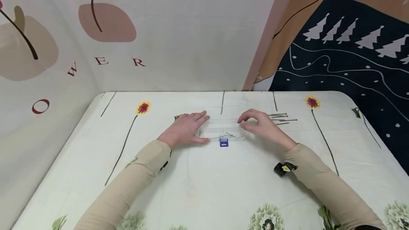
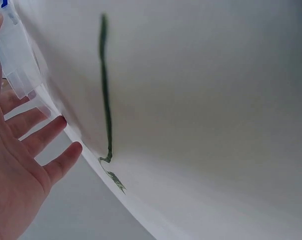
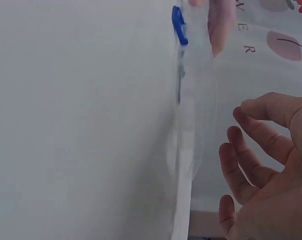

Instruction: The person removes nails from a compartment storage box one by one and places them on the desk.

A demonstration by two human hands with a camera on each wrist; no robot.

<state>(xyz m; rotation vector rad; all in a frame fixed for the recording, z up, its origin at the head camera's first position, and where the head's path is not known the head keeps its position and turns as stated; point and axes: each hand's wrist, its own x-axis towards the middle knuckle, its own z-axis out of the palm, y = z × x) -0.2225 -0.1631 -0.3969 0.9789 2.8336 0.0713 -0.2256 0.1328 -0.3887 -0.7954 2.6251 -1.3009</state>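
A clear plastic box (image 1: pixel 220 125) lies on the table with its transparent lid raised or folded to the back; a blue latch (image 1: pixel 224 142) marks its front. A few nails (image 1: pixel 229 135) show inside near the front. My left hand (image 1: pixel 188 127) rests against the box's left end, fingers spread, thumb at the front corner. In the left wrist view the straight fingers lie beside the clear plastic (image 2: pixel 18 60). Over the box's right end hovers my right hand (image 1: pixel 260 125), thumb and forefinger tips close together, the others loosely bent. Nothing shows between them in the right wrist view.
Several long nails (image 1: pixel 279 118) lie on the cloth just right of my right hand. A flower-patterned white cloth (image 1: pixel 198 187) covers the table. A pale printed curtain (image 1: pixel 191 45) hangs behind it, and a dark tree-patterned cloth (image 1: pixel 345 56) at the right.
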